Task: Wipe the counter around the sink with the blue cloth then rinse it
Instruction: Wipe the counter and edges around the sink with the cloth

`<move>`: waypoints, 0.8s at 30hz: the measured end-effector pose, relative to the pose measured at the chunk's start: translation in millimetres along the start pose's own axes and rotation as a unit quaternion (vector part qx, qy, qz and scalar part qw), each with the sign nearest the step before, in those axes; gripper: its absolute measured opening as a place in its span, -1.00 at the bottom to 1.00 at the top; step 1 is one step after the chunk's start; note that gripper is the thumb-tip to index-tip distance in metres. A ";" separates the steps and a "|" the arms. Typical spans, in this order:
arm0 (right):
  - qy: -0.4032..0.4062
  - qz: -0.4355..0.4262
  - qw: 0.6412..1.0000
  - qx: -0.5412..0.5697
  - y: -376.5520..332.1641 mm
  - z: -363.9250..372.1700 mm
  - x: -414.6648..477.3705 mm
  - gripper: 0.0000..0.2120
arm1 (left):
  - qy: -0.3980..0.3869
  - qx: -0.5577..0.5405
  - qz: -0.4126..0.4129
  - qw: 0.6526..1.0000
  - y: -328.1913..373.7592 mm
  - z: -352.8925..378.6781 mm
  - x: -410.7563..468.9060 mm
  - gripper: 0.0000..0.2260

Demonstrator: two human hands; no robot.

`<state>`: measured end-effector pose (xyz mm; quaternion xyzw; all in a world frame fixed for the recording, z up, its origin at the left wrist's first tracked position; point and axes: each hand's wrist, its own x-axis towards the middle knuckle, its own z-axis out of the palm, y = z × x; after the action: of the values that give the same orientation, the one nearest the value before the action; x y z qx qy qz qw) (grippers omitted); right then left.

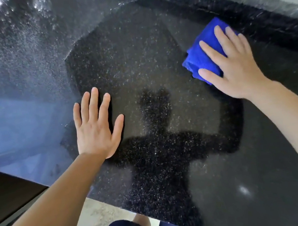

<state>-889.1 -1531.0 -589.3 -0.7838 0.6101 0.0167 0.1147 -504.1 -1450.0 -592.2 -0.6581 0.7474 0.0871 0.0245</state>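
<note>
At centre left the left hand (pixel 94 127) is laid flat and spread on the dark counter (pixel 138 67), while at upper right the folded blue cloth (pixel 203 53) is pressed under the flat right hand (pixel 232 65), beside the raised back edge (pixel 245 14); no sink is discernible.

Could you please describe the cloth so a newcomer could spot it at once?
Look at the dark speckled counter and follow it to its raised back edge, upper right. There the cloth lies bunched under the right hand. It alone is bright blue against the dark stone.
</note>
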 end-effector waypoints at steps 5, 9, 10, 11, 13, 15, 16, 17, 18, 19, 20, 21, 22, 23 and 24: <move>0.019 -0.026 0.999 0.006 -66.8 -1.1 90.0 -0.33 | 0.005 0.010 0.005 1.000 -0.9 2.6 -1.1 -0.38; 0.003 -0.048 0.999 0.002 -132.1 -4.3 143.7 -0.35 | 0.016 0.011 0.006 1.000 -2.8 4.9 -1.0 -0.34; 0.003 -0.048 0.999 0.003 -141.3 -4.2 148.9 -0.35 | 0.017 0.012 0.007 1.000 -2.8 5.3 -0.3 -0.34; 0.003 -0.052 0.999 0.006 -144.1 -3.4 149.2 -0.36 | 0.019 0.012 0.008 1.000 -3.0 5.5 0.1 -0.34; 0.004 -0.070 0.997 0.017 -128.1 -1.2 133.8 -0.37 | 0.020 0.013 0.009 1.000 -2.6 5.6 -0.2 -0.34; 0.020 -0.051 0.998 0.029 -90.7 1.1 103.1 -0.37 | 0.017 0.011 0.008 1.000 -2.2 4.7 -0.9 -0.34; 0.029 -0.020 0.999 0.034 -66.1 1.2 83.7 -0.37 | 0.015 0.009 0.007 1.000 -1.6 3.8 -0.4 -0.34; 0.034 0.013 0.999 0.033 -40.6 1.3 61.0 -0.37 | 0.012 0.009 0.007 1.000 -1.3 3.1 -0.5 -0.34; 0.035 0.047 0.998 0.029 -15.9 1.6 35.8 -0.37 | 0.010 0.010 0.006 1.000 -1.1 2.3 -0.9 -0.33; 0.037 0.085 0.995 0.024 5.8 2.4 9.7 -0.36 | 0.009 0.010 0.006 1.000 -0.6 2.0 -0.9 -0.33; 0.044 0.129 0.990 0.022 23.0 3.0 -15.3 -0.36 | 0.007 0.009 0.006 1.000 -0.2 1.6 -0.6 -0.32; 0.054 0.183 0.981 0.023 34.7 4.7 -36.7 -0.36 | 0.004 0.009 0.006 1.000 0.2 1.1 -0.3 -0.32; 0.064 0.244 0.967 0.027 39.4 7.0 -51.1 -0.35 | 0.002 0.009 0.006 1.000 0.7 0.9 0.3 -0.32; 0.075 0.306 0.948 0.033 36.9 10.3 -57.5 -0.34 | 0.001 0.009 0.006 1.000 0.7 0.4 0.6 -0.32; 0.087 0.364 0.926 0.038 28.4 13.6 -56.9 -0.33 | 0.000 0.010 0.006 1.000 1.0 0.1 0.7 -0.33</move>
<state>-929.3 -1480.6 -597.6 -0.5009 0.8614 -0.0339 0.0764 -505.1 -1450.6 -592.3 -0.6530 0.7525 0.0800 0.0306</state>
